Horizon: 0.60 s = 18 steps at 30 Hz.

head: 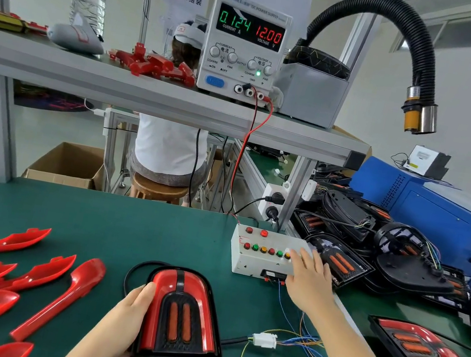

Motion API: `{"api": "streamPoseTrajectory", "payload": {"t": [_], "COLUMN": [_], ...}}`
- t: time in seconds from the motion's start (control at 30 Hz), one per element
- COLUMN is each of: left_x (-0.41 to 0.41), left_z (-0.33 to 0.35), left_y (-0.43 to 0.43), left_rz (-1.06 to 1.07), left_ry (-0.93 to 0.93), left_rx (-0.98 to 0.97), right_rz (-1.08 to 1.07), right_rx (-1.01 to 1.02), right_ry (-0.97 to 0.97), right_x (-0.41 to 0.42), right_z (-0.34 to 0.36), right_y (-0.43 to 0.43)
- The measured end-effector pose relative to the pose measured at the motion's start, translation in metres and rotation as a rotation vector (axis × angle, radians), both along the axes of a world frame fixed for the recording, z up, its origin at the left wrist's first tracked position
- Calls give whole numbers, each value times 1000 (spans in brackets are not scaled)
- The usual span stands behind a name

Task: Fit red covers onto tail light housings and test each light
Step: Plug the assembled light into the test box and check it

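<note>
Risk sits in the thin wires [304, 341]: while the left hand [120, 321] grips the covered light [183, 314] on the worktop [93, 225], fingers curled round its edge, and the right hand [309, 281] lays straight fingers on the test box [260, 261], any tug could unseat the connector [265, 340].

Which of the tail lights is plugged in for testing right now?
The tail light held by the left hand, centre front: its cable meets the white connector, whose wires run to the button box. The others lie heaped at the right.
</note>
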<state>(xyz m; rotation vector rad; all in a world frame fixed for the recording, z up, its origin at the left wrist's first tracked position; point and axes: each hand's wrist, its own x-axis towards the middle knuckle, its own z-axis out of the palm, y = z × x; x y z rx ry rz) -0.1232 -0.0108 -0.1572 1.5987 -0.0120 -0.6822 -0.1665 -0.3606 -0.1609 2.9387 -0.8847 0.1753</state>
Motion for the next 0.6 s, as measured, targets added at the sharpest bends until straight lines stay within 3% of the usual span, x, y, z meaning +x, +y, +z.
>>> {"api": "streamPoseTrajectory", "payload": {"t": [0.6], "left_x": [-1], "left_z": [-1], "left_y": [2], "left_rz": [42], "left_ry": [-11], "left_rx": [32], "right_rz": [149], "right_rx": [-86], "right_ry": [45], "right_x": [21], "right_z": [2], "right_y": [20]}}
